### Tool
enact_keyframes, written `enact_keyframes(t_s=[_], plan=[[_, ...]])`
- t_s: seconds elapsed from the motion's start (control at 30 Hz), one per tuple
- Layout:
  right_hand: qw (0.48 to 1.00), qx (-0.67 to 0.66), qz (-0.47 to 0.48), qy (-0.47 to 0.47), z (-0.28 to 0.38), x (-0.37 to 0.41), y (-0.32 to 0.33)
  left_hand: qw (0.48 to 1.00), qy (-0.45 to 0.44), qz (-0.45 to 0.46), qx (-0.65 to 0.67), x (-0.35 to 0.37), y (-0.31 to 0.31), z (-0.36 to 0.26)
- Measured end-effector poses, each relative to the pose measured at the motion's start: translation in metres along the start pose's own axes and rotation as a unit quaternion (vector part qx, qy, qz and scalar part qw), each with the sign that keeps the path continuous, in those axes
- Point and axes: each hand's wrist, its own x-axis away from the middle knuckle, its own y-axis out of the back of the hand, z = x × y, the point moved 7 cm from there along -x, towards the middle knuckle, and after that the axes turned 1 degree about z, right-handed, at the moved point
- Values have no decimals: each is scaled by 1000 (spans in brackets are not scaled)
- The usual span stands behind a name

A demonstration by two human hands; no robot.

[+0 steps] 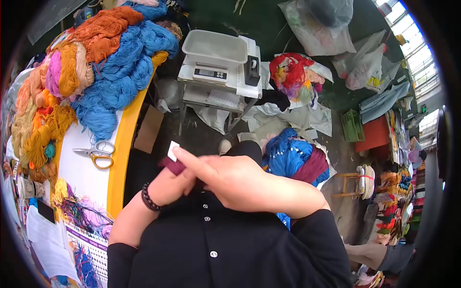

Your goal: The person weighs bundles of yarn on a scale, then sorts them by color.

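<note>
My left hand [168, 186], with a dark bead bracelet at the wrist, is closed around a small maroon thread bundle [173, 166] in front of my chest. My right hand [225, 174] crosses over it, partly covering its fingers. A white paper tag [173, 150] sticks up from the maroon bundle, and a fingertip of my right hand pinches against its edge. The other fingers of that hand are curled, and what lies under them is hidden. To the left of both hands, gold-and-silver-handled scissors [99, 154] lie on a white table with a yellow edge [123, 158].
Blue yarn skeins [117, 72] and an orange yarn heap [103, 33] pile up on the table. A scale [211, 72] with a white tray stands ahead. Blue and maroon skeins [290, 153] lie to my right, near a wooden stool [346, 185]. Another person's limb [367, 253] shows lower right.
</note>
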Motion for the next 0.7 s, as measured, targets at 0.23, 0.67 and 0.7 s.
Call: enact_keyframes(t_s=[0.23,0.67,0.7], plan=[[973,-180,-12,-145,-20,17,4,995,-83,-13,-52,18,-5,-28],[906,-335,-227,-125,-50,30,-17,984,-114,-113,-72,19,-2,-40],[935,-252,-232,-91,-50,28,-14,986,-93,-117,-69,20,0,-35]])
